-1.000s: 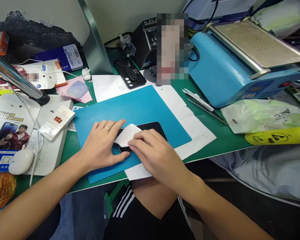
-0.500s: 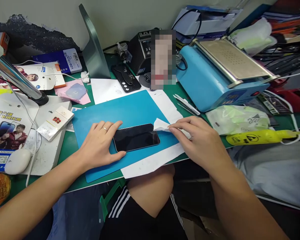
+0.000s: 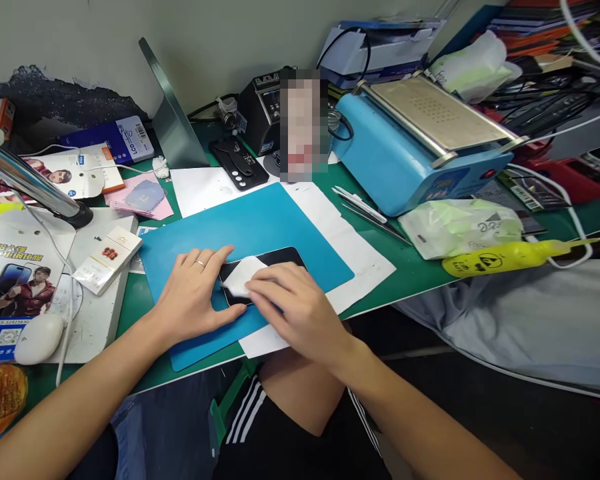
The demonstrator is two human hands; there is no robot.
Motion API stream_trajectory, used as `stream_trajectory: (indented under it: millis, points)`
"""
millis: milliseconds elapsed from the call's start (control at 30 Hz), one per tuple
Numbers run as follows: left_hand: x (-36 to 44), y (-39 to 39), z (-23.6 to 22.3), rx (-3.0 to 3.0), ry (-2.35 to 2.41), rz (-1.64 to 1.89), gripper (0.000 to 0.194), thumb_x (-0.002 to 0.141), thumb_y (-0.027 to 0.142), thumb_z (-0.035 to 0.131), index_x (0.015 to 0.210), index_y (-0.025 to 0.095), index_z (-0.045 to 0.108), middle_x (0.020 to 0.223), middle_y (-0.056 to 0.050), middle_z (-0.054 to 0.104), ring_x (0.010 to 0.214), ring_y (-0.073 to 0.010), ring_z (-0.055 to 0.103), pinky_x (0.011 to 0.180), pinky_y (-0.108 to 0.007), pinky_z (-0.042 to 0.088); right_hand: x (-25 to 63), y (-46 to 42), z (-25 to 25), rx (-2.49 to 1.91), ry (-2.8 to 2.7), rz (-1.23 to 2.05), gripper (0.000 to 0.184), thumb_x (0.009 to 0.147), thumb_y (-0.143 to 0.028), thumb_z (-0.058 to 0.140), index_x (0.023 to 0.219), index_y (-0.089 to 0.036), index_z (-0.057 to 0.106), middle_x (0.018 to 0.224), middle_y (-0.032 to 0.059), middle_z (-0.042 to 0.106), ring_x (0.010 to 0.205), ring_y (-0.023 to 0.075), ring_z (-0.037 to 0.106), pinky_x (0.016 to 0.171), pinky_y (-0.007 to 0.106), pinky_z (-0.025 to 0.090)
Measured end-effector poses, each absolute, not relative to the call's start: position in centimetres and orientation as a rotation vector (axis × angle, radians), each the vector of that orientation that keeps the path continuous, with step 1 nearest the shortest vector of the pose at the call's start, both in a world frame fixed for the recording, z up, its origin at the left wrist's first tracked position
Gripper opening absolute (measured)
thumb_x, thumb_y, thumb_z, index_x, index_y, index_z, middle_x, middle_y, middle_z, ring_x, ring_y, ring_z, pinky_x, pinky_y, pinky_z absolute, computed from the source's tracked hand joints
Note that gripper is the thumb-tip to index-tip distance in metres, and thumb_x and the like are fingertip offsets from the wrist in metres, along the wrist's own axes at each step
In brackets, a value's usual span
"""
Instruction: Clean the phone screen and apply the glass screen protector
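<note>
Head view: phone [image 3: 286,257] is steadied edge-to-edge by left hand [image 3: 193,293], cloth [image 3: 240,275] pinched under right hand [image 3: 299,304]. Phone likely slick, fragile — best edge-held.

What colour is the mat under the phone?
Plain blue: the mat shows best in the head view.

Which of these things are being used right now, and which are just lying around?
Seemingly in use:
phone, left hand at its end
white wipe, in the right hand
blue mat, under the phone

Apparently just lying about:
yellow bottle
black phone case
blue machine
</note>
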State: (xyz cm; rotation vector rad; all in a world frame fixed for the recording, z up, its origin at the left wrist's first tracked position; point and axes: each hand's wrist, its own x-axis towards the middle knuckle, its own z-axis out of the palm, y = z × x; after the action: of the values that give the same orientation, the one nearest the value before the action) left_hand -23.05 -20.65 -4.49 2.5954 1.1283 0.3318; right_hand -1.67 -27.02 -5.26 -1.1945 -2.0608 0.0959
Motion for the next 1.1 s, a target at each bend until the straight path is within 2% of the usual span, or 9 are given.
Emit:
stream_trajectory:
  millis: [133,233,333,433,533,633,733,933,1100]
  points:
    - [-23.0,-20.7,-4.6,2.602,1.108,0.347,0.075,0.089,0.05,0.067,0.151,0.013,0.043,0.121,-0.013,0.068,0.104,-0.0317,0.058,0.089,-0.046,0.043,-3.8,-28.3,-4.8,-1.154,-2.097,0.05,0.02,0.102,-0.017,0.059,0.116,-0.012,0.073,0.114,0.0135,0.078,0.111,0.0242,0.073,0.095,0.038,0.061]
    - [-23.0,-20.7,-4.6,2.611,1.112,0.361,0.072,0.088,0.042,0.066,0.151,0.013,0.043,0.123,-0.013,0.068,0.105,-0.0318,0.058,0.089,-0.046,0.043,-4.3,-28.8,-4.8,-1.187,-2.216,0.048,0.044,0.104,-0.036,0.06,0.13,-0.002,0.069,0.131,0.0205,0.073,0.126,0.0301,0.069,0.108,0.043,0.059]
    - [-23.1,-20.6,-4.5,2.599,1.12,0.358,0.075,0.089,0.05,0.069,0.15,0.015,0.044,0.123,-0.013,0.068,0.107,-0.0324,0.057,0.09,-0.047,0.044,-3.1,-28.9,-5.6,-1.232,-2.312,0.005,0.061,0.102,-0.048,0.059,0.135,0.004,0.064,0.141,0.0267,0.067,0.135,0.0363,0.063,0.112,0.047,0.057]
    - [-23.1,-20.6,-4.6,2.577,1.12,0.339,0.083,0.085,0.056,0.075,0.151,0.017,0.043,0.125,-0.013,0.067,0.11,-0.0336,0.057,0.095,-0.049,0.045,-0.4,-29.2,-6.7,-1.313,-2.286,-0.021,0.06,0.104,-0.046,0.056,0.138,0.003,0.062,0.145,0.0283,0.063,0.139,0.0377,0.06,0.11,0.05,0.059]
    - [-23.2,-20.6,-4.7,2.561,1.102,0.331,0.086,0.085,0.056,0.077,0.153,0.017,0.041,0.126,-0.013,0.066,0.112,-0.0339,0.057,0.097,-0.049,0.045,2.2,-30.2,-7.5,-1.404,-2.235,-0.033,0.057,0.104,-0.041,0.057,0.149,-0.006,0.055,0.147,0.0247,0.063,0.14,0.037,0.06,0.107,0.05,0.061]
    - [-23.2,-20.7,-4.7,2.556,1.102,0.311,0.087,0.085,0.056,0.076,0.154,0.017,0.04,0.13,-0.014,0.065,0.113,-0.0344,0.057,0.096,-0.049,0.045,3.2,-31.1,-7.7,-1.399,-2.246,0.002,0.066,0.103,-0.036,0.06,0.163,-0.016,0.04,0.151,0.0204,0.061,0.142,0.0346,0.058,0.108,0.049,0.06]
    - [-23.1,-20.8,-4.7,2.552,1.102,0.302,0.087,0.085,0.057,0.076,0.154,0.017,0.04,0.134,-0.015,0.064,0.114,-0.0351,0.057,0.096,-0.049,0.046,3.1,-30.9,-7.5,-1.404,-2.263,0.045,0.073,0.103,-0.036,0.062,0.167,-0.018,0.032,0.155,0.0193,0.058,0.144,0.0344,0.056,0.111,0.049,0.059]
    - [-23.0,-20.7,-4.7,2.555,1.091,0.325,0.085,0.086,0.055,0.075,0.153,0.016,0.041,0.134,-0.015,0.064,0.114,-0.035,0.057,0.096,-0.05,0.048,3.2,-28.3,-6.7,-1.294,-2.367,0.128,0.068,0.103,-0.038,0.061,0.164,-0.015,0.04,0.156,0.0181,0.056,0.146,0.0319,0.053,0.115,0.046,0.055]
    - [-23.0,-20.6,-4.8,2.562,1.082,0.349,0.083,0.086,0.052,0.075,0.152,0.015,0.042,0.128,-0.014,0.065,0.113,-0.0341,0.056,0.098,-0.05,0.049,2.5,-27.8,-6.0,-1.155,-2.455,0.15,0.064,0.102,-0.034,0.063,0.157,-0.006,0.047,0.152,0.0221,0.058,0.146,0.0322,0.053,0.118,0.047,0.053]
